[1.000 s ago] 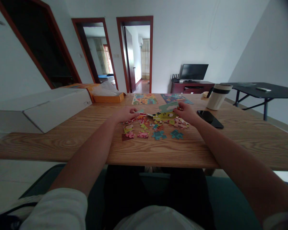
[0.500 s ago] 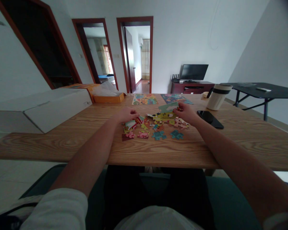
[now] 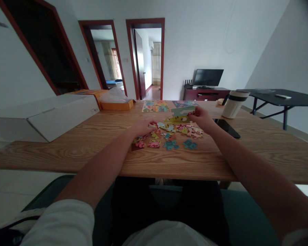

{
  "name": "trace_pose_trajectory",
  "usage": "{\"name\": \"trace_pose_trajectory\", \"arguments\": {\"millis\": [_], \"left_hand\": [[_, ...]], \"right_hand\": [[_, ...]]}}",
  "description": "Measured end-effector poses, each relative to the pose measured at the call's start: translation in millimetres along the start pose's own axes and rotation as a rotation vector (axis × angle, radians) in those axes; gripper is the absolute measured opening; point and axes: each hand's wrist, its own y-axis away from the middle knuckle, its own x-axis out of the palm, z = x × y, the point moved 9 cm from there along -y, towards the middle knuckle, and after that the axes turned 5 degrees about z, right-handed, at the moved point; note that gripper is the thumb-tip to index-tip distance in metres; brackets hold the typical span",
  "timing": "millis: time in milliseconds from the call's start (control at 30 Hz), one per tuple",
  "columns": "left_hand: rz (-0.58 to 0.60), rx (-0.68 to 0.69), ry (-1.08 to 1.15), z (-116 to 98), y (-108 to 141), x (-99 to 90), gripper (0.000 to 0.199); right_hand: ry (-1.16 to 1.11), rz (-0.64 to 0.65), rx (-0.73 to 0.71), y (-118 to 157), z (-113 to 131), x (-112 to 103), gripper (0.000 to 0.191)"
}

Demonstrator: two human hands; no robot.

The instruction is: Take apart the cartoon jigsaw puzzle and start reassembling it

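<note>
Left grip [image 3: 143,128] has slid rightward onto the loose jigsaw pieces [image 3: 166,136].
Right grip [image 3: 201,118] pinches a green puzzle piece [image 3: 182,111] at its 9 o'clock; left grip's hold can't be told.

On the bench [image 3: 66,155], loose jigsaw pieces [image 3: 166,145] lie in front of two assembled puzzles [image 3: 155,106]. To their left sit a long carton [image 3: 61,114] and, behind it, a shallow box [image 3: 116,105]; to their right, a smartphone [image 3: 227,129] lies just before a tumbler [image 3: 234,105].
</note>
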Motion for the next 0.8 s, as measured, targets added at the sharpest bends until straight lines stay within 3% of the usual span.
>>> {"name": "trace_pose_trajectory", "arguments": {"millis": [167, 267, 367, 800], "left_hand": [[-0.042, 0.048, 0.323, -3.3, -4.9, 2.2, 0.063], [-0.057, 0.097, 0.432, -12.3, -6.5, 3.3, 0.055], [-0.062, 0.152, 0.341, -21.8, -4.8, 1.9, 0.032], [-0.098, 0.147, 0.175, -19.2, -1.5, -5.6, 0.028]], "right_hand": [[-0.151, 0.022, 0.059, 3.7, -1.1, 10.0, 0.037], [-0.209, 0.06, 0.091, 7.1, -2.0, 20.5, 0.04], [-0.234, 0.092, 0.096, 8.7, 0.4, 27.7, 0.041], [-0.15, 0.09, 0.193, 10.2, -5.4, 23.3, 0.039]]}}
